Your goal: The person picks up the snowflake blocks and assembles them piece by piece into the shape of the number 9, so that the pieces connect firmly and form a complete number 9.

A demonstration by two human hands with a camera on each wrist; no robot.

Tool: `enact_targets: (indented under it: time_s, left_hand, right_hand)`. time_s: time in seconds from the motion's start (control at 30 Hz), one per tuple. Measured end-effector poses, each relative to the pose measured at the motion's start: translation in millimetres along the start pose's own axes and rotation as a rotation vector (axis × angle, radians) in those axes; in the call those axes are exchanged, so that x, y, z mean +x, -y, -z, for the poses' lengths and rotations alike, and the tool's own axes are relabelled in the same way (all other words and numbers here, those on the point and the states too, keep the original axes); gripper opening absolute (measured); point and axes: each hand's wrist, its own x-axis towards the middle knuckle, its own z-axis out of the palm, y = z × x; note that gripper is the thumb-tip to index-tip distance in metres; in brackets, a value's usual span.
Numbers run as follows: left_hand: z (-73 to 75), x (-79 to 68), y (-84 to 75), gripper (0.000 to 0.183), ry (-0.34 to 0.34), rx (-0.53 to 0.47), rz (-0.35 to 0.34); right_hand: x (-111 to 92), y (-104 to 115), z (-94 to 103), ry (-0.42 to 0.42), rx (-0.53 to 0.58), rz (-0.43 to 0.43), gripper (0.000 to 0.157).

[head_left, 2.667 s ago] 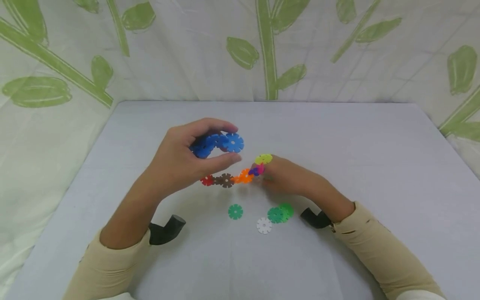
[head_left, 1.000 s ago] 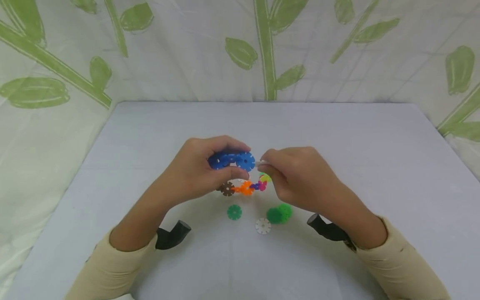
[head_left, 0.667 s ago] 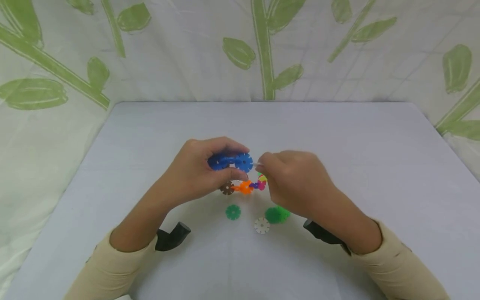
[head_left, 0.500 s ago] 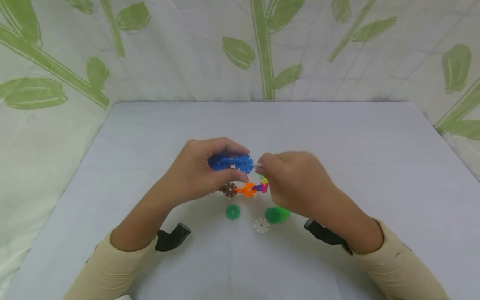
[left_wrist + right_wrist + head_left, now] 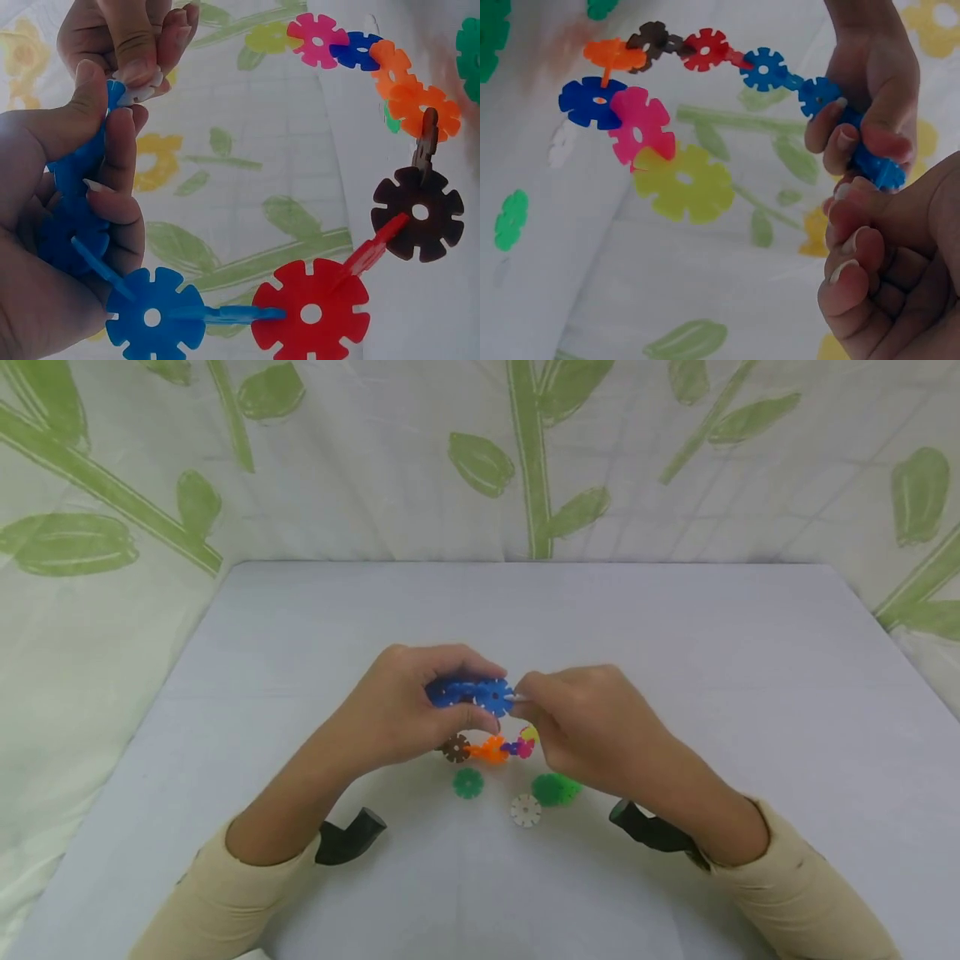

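In the head view my left hand (image 5: 397, 710) grips a chain of notched plastic snowflake discs by its blue discs (image 5: 487, 706), off the table. My right hand (image 5: 592, 714) pinches a white snowflake disc (image 5: 139, 95), edge-on against the end blue disc. In the left wrist view these two touch; fingers hide how deep the slots mesh. From my left hand the chain hangs through a red disc (image 5: 285, 300), brown disc (image 5: 397, 199), orange discs (image 5: 424, 124), dark blue disc (image 5: 349, 56) and pink disc (image 5: 304, 34). A yellow disc (image 5: 705, 199) ends it.
Loose on the pale table (image 5: 465, 893) lie a green disc (image 5: 461, 783), a white disc (image 5: 519, 820) and an overlapping green pair (image 5: 551, 791). Black curved pieces (image 5: 352, 842) stick out at both wrists. A leaf-patterned curtain (image 5: 375, 468) hangs behind the table.
My right hand has come up from behind the chain's yellow end with a white disc, now against the end blue disc. My left hand has shifted right and nearer, still gripping the chain.
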Motion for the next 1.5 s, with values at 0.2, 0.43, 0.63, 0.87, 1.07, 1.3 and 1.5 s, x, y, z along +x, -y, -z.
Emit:
enact_targets:
  time_s: [0.2, 0.43, 0.63, 0.87, 1.07, 1.3, 1.5]
  left_hand:
    - [9.8, -0.1, -1.2, 0.039, -0.004, 0.044, -0.008]
    - [18.1, -2.6, -7.6, 0.038, 0.001, 0.127, 0.058]
    - [19.6, -1.8, -7.4, 0.039, 0.048, 0.103, 0.135]
    - [18.5, -0.8, -5.1, 0.041, 0.123, 0.128, 0.169]
    - [18.3, -1.7, -3.2, 0.039, 0.130, 0.135, 0.139]
    - [14.9, -1.2, -0.2, 0.041, 0.134, 0.194, 0.141]
    - [11.2, -0.9, 0.6, 0.033, 0.086, 0.255, 0.110]
  right_hand:
    - [4.6, -10.5, -0.4, -0.001, 0.153, 0.016, 0.020]
    - [1.7, -37.9, 17.1, 0.185, 0.212, -0.087, 0.042]
    - [-3.1, -58.6, 10.5, 0.607, -0.010, -0.399, 0.030]
    - [-4.6, -76.1, -15.7, 0.926, -0.088, -0.550, 0.025]
    - [-6.7, -81.2, -20.8, 0.921, -0.054, -0.548, 0.024]
    - [-3.8, -85.0, -16.8, 0.840, 0.032, -0.527, 0.012]
    - [0.6, -86.1, -5.6, 0.525, 0.187, -0.454, 0.017]
